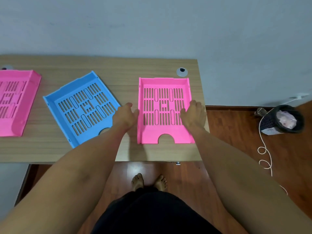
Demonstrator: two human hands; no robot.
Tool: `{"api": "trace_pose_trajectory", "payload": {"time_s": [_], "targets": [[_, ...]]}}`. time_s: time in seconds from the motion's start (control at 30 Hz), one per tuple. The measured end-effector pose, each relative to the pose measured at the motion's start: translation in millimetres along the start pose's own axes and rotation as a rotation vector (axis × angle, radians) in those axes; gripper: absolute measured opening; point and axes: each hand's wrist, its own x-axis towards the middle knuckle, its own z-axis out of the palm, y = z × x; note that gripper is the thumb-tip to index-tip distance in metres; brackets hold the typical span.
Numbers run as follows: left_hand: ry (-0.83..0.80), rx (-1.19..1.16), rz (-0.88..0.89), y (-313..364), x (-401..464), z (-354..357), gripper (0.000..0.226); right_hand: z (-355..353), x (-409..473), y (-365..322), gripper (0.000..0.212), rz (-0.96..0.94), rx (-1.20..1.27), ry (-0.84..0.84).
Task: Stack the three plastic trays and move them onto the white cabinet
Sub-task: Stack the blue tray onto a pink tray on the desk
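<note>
Both hands, left hand and right hand, clasp the near pink tray; beside it, the blue tray could get knocked

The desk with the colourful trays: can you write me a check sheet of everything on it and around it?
Surface: wooden desk, against a grey wall.
Job's things: right pink tray, blue tray lying askew, left pink tray cut off by the picture's edge; all separate, none stacked.
Clutter: nothing seen, only two round cable ports, one at.
Grippers: left hand and right hand on the two sides of the right pink tray; grip unclear.
Cables: pale cord looping on the floor.
Surroundings: black bin, wooden floor, bare feet; white cabinet not in view.
</note>
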Motion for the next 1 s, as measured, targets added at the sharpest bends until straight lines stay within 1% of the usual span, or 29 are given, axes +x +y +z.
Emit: {"api": "trace_pose_trajectory", "payload": {"time_s": [0.07,0.1,0.17,0.27,0.33,0.43,0.53,0.63,0.7,0.8,0.83,0.93,1.0], "targets": [[0.055,0.004,-0.029,-11,-1,-13,0.055,-1,5,-23,0.042,-0.04,-0.013,0.03],[0.081,0.0,-0.045,-18,0,-19,0.054,0,7,-35,0.044,-0.066,0.002,0.018],[0.13,-0.002,-0.076,-35,0,-34,0.051,6,9,-59,0.049,-0.134,0.084,-0.037],[0.188,-0.021,-0.107,-65,-4,-55,0.05,16,4,-100,0.049,-0.266,0.206,-0.139],[0.228,-0.041,-0.113,-87,-8,-68,0.051,26,-2,-128,0.049,-0.338,0.236,-0.207],[0.276,-0.025,-0.152,-124,-11,-85,0.053,42,-14,-171,0.054,-0.395,0.244,-0.278],[0.304,-0.015,-0.199,-162,-13,-95,0.056,61,-28,-207,0.055,-0.416,0.229,-0.349],[0.287,-0.044,-0.266,-195,-15,-98,0.06,78,-37,-231,0.051,-0.427,0.194,-0.401],[0.27,-0.064,-0.291,-212,-16,-96,0.059,88,-40,-240,0.043,-0.415,0.16,-0.416],[0.237,-0.107,-0.305,-229,-19,-90,0.061,100,-43,-250,0.025,-0.387,0.111,-0.417],[0.23,-0.135,-0.311,-233,-21,-89,0.062,105,-44,-252,0.024,-0.37,0.105,-0.418],[0.218,-0.226,-0.32,-243,-21,-81,0.067,113,-48,-256,0.03,-0.342,0.078,-0.423],[0.217,-0.281,-0.325,-249,-20,-76,0.063,119,-49,-257,0.032,-0.329,0.091,-0.419]]}}
